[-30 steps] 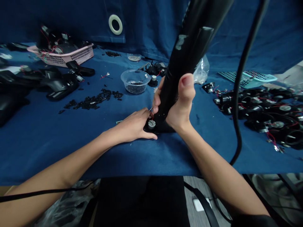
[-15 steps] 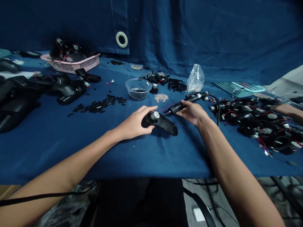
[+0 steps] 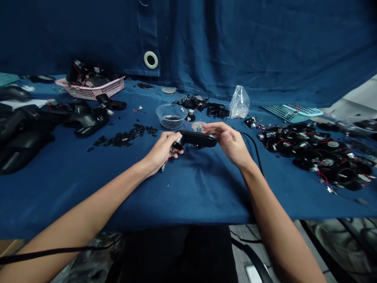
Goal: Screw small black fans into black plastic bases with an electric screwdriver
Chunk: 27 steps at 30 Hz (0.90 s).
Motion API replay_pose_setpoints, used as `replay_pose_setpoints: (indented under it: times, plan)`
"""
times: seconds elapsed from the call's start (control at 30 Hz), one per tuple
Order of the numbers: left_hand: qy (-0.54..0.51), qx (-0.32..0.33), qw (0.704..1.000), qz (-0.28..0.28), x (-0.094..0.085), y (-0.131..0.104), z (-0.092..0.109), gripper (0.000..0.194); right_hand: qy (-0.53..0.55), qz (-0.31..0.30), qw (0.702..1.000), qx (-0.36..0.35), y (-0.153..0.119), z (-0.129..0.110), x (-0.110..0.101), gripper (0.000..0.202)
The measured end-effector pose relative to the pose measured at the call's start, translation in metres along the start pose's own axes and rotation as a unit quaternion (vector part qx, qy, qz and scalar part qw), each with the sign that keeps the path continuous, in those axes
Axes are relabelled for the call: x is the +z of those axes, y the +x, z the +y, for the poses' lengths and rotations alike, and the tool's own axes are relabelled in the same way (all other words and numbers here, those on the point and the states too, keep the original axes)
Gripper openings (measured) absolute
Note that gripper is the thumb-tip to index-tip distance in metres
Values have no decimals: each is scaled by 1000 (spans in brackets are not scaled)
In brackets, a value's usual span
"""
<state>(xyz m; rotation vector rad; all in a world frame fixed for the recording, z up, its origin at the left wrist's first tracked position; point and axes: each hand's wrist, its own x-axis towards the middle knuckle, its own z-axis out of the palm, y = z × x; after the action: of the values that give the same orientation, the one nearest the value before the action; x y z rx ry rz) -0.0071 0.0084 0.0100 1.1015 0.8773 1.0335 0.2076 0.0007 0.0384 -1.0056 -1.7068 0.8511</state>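
My left hand (image 3: 161, 151) is closed around the round end of a black plastic housing (image 3: 196, 138). The housing's long handle-like part points right, and a wire end pokes out below my fingers. At the handle's far end is my right hand (image 3: 228, 141), with its fingers stretched out and slightly bent. Whether those fingers touch the housing cannot be made out. A black cable (image 3: 255, 147) runs from behind my right hand; the electric screwdriver is hidden from view. Just behind the hands lies a pile of small silver screws (image 3: 198, 125).
A clear plastic bowl (image 3: 171, 114) with small dark pieces stands behind. Small black parts (image 3: 123, 135) lie left of it. Black housings (image 3: 85, 118) and a pink basket (image 3: 108, 88) are at left. Wired black parts (image 3: 318, 147), a plastic bag (image 3: 239, 103) and a turquoise basket (image 3: 290, 112) are at right.
The housing has turned in my left hand, its handle now level and pointing right. My right hand has moved to the handle's end; the screwdriver has gone out of sight. The co-worker's hand has left view.
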Motion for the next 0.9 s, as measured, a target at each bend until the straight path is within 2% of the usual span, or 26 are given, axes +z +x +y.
replay_pose_setpoints:
  times: [0.07, 0.17, 0.47, 0.57, 0.67, 0.73, 0.77, 0.83, 0.87, 0.9]
  plan:
    - [-15, -15, 1000, -10, 1, -2, 3, 29, -23, -38, 999, -2, -2, -4, 3, 39]
    - [-2, -24, 1000, -14, 2, -6, 8, 25, -54, -48, 997, 10, -2, -2, 5, 26]
    - [30, -10, 999, -24, -1, -2, 3, 28, -95, -64, 993, -9, -3, 1, 2, 30]
    - [60, 8, 998, -3, -2, -2, 1, 32, -144, -56, 987, -41, -4, 2, 7, 28]
    - [109, 64, 989, 70, -6, -1, 11, 40, -147, -14, 987, -69, -6, 6, 11, 29]
    - [147, 118, 970, 151, -19, 5, 28, 41, -128, 40, 989, -66, -7, 8, 11, 39]
    - [178, 144, 953, 197, -31, 11, 40, 40, -123, 63, 989, -60, -7, 9, 9, 39]
    - [266, 195, 900, 286, -66, 28, 69, 36, -124, 91, 987, -49, -9, 10, 6, 35]
    - [337, 205, 858, 330, -88, 37, 85, 33, -129, 96, 986, -45, -9, 9, 4, 32]
    - [365, 206, 837, 353, -112, 48, 103, 29, -133, 99, 985, -43, -10, 8, 3, 30]
